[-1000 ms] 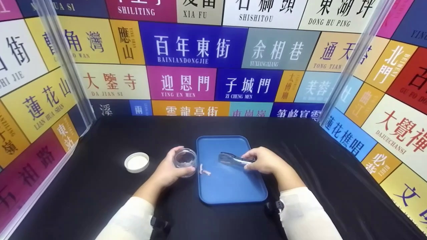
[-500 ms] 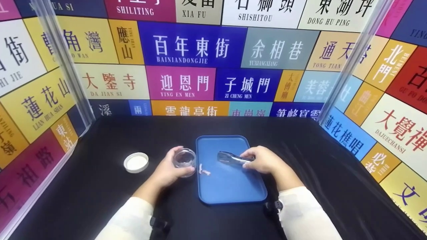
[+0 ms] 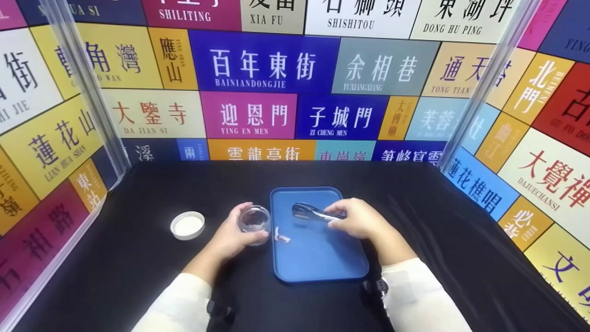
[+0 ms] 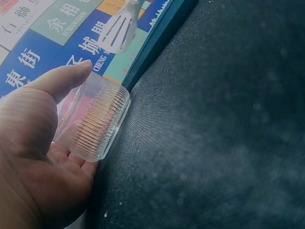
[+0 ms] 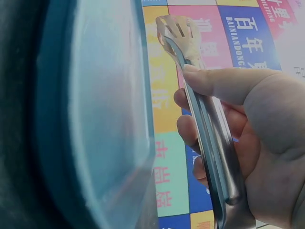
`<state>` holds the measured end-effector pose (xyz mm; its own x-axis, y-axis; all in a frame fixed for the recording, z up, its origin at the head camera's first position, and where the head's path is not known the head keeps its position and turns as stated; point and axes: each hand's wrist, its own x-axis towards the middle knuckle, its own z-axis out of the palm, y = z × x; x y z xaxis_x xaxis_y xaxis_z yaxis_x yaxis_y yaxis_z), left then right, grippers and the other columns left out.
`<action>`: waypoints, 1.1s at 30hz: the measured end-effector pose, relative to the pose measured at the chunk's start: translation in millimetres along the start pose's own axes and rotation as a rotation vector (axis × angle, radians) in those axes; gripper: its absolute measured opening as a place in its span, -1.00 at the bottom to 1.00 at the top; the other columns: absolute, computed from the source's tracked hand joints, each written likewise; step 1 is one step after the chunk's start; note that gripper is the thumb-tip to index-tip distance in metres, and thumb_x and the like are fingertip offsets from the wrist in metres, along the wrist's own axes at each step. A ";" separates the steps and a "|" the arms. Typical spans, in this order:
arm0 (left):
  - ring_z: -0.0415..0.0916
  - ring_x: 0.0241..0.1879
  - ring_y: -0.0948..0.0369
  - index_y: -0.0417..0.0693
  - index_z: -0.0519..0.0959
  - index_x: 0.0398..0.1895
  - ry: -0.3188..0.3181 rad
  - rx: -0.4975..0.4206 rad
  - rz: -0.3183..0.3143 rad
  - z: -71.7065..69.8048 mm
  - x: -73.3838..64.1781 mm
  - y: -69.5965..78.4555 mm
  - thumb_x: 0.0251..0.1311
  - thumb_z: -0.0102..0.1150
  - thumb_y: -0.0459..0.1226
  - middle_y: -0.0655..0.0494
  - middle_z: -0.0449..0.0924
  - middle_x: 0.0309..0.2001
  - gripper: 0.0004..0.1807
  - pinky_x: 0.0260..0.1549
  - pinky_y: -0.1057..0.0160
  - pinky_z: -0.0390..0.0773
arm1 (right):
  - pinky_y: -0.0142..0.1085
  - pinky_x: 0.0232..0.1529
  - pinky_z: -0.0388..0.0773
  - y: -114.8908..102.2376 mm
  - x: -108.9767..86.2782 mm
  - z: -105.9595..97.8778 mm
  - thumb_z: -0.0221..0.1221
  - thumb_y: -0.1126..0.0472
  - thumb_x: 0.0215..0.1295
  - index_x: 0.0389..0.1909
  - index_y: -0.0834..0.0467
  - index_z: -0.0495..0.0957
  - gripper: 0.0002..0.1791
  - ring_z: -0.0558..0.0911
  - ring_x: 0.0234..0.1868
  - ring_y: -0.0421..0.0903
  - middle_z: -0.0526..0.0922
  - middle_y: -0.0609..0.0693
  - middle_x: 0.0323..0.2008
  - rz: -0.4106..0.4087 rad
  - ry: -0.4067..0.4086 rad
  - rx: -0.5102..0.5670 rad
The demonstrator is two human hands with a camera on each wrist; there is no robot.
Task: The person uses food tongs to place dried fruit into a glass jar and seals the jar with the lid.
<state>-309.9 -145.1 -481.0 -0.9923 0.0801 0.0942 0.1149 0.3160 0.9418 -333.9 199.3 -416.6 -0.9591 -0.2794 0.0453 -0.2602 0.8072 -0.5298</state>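
My left hand (image 3: 230, 236) holds a clear glass jar (image 3: 255, 221) upright beside the left rim of the blue tray (image 3: 318, 260). Thumb and fingers wrap its sides, and ribbed glass shows low on the jar (image 4: 102, 119) in the left wrist view. My right hand (image 3: 360, 219) grips metal tongs (image 3: 309, 212) above the tray, their slotted heads pointing left toward the jar. Close up, the arms of the tongs (image 5: 209, 143) lie squeezed near each other between thumb and fingers, and nothing shows between the heads. Small pale pinkish pieces (image 3: 282, 237) lie on the tray near its left rim.
A white round lid (image 3: 187, 225) rests on the black tablecloth (image 3: 138, 258), left of the jar. Walls printed with colourful signs (image 3: 267, 62) enclose the table at the back and both sides.
My right hand has moved left and slightly away from me, bringing the tongs closer to the jar. The left hand and jar stay where they were.
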 end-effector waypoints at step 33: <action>0.52 0.44 -0.12 -0.06 0.27 0.61 -0.011 -0.020 0.019 0.3 1.0 -1.1 0.07 0.66 -0.19 -0.15 0.48 0.51 0.05 0.56 -0.14 0.38 | 0.01 0.38 0.62 -64.4 -12.3 31.6 0.46 0.09 0.34 0.17 -0.04 0.77 -0.62 0.72 0.25 0.02 0.81 -0.03 0.13 -0.209 0.160 -0.003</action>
<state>-311.0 -145.0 -482.1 -0.9894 0.0962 0.1088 0.1327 0.2950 0.9462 -301.8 134.3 -409.8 -0.8900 -0.3547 0.2864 -0.4543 0.7425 -0.4922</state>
